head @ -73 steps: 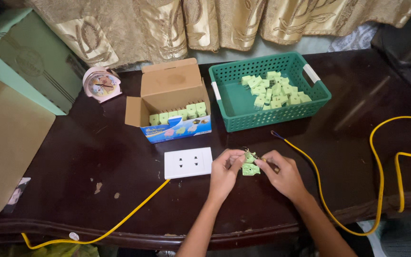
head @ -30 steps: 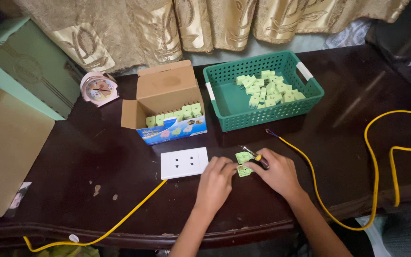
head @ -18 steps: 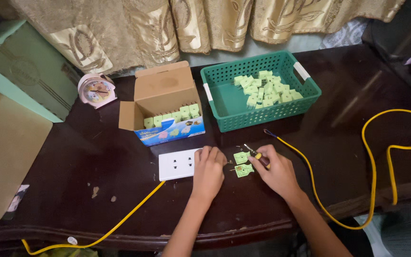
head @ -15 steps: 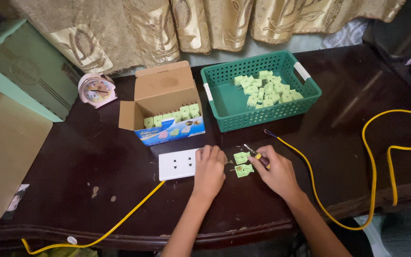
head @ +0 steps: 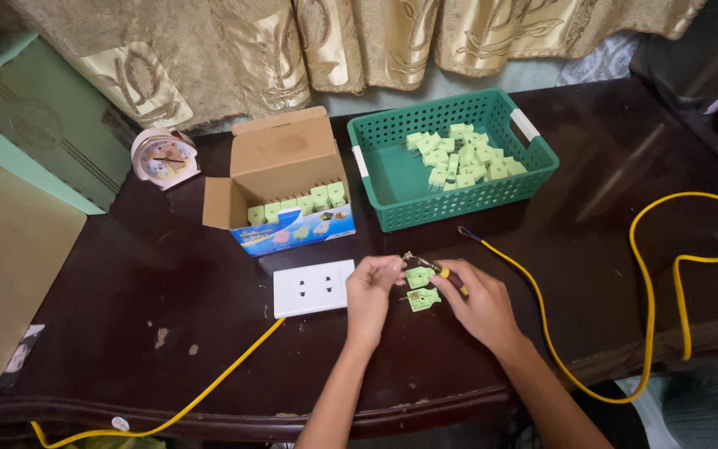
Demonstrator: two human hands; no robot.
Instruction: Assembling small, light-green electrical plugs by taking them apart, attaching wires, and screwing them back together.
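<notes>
— Green pieces, two of them: what have you got there?

— You have your left hand [head: 373,293] and right hand [head: 477,304] meeting near the front edge of the dark wooden table [head: 126,333], just right of the white outlet plate [head: 313,288]. Two small green plug parts [head: 420,288] sit between your hands — one above the other, the lower one resting on the table. A second ago your left hand lay flat beside the plate; now its fingertips have curled in and pinch the upper piece.

— And the right hand?

— Your right hand is closed around a small screwdriver [head: 435,268] with a yellow and dark handle, its tip pointing left at the upper piece. So you have gone from steadying to working: the piece is held, and the tool is on it.

— Where do the other pieces sit?

— A heap of the same green parts lies in the green plastic basket [head: 392,179] toward the back edge, right of centre. More stand in a row inside the open cardboard box [head: 280,162], just left of the basket. The yellow cable [head: 683,274] loops across the right side of the table, and another yellow run leaves the plate toward the front left corner. A pink alarm clock [head: 164,158] stands near the back left.
</notes>
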